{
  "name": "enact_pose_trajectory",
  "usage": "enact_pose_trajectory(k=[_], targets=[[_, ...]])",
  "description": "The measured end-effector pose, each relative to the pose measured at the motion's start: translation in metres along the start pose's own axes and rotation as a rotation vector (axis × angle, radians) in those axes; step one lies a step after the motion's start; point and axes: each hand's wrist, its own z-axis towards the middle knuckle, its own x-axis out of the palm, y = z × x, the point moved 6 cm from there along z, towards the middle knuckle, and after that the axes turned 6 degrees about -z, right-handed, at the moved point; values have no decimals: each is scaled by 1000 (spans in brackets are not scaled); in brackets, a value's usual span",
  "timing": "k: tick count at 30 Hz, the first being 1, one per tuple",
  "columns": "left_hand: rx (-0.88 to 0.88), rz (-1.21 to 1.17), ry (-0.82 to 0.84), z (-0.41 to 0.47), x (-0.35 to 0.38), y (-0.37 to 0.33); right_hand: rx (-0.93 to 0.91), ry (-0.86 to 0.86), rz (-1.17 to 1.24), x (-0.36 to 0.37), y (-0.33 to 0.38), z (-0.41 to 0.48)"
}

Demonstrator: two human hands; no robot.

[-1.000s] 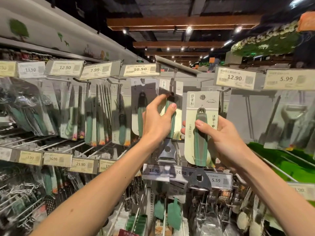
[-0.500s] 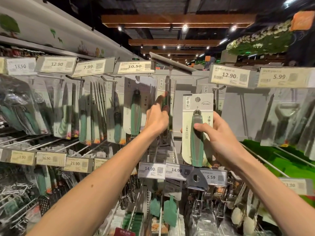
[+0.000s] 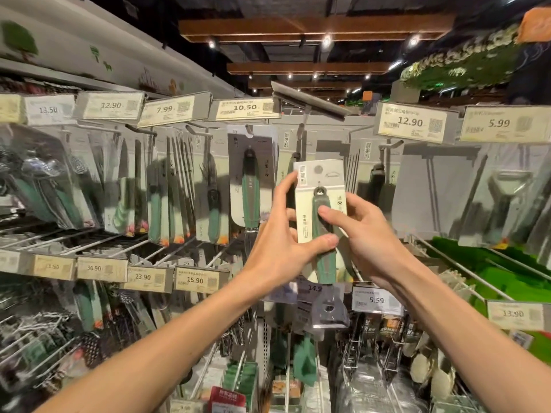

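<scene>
A packaged kitchen scraper (image 3: 323, 257) with a green handle on a pale card is held up in front of the store rack, its metal blade hanging low under clear plastic. My left hand (image 3: 283, 236) grips the card's left edge, thumb across the lower front and fingers up the side. My right hand (image 3: 362, 236) holds the package from the right, thumb on the handle. An identical green-handled tool (image 3: 250, 186) hangs on the peg just left of it.
Peg hooks carry several packaged green-handled utensils (image 3: 161, 198) at left and peelers (image 3: 504, 198) at right. Price tags (image 3: 247, 108) line the rails above and below. An empty peg (image 3: 307, 99) sticks out above the held package. Wire racks sit below.
My left hand let go of the package hanging on the peg and came right to grip the card held by my right hand. The held package rose slightly.
</scene>
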Motion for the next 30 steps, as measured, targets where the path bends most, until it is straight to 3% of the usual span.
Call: enact_pose_trajectory(k=[5,10,16,30], targets=[[203,185,-103,2,-21,-27,-99,-32,-190,11,7,3],[220,274,-28,18,-29,-36,-267,-34,-260,14,12,-6],[233,280,-43,37,-34,-32,-342,-32,-418,13,13,9],[-140,673,54,87,-27,-18,-176,-186,-676,2,-23,71]])
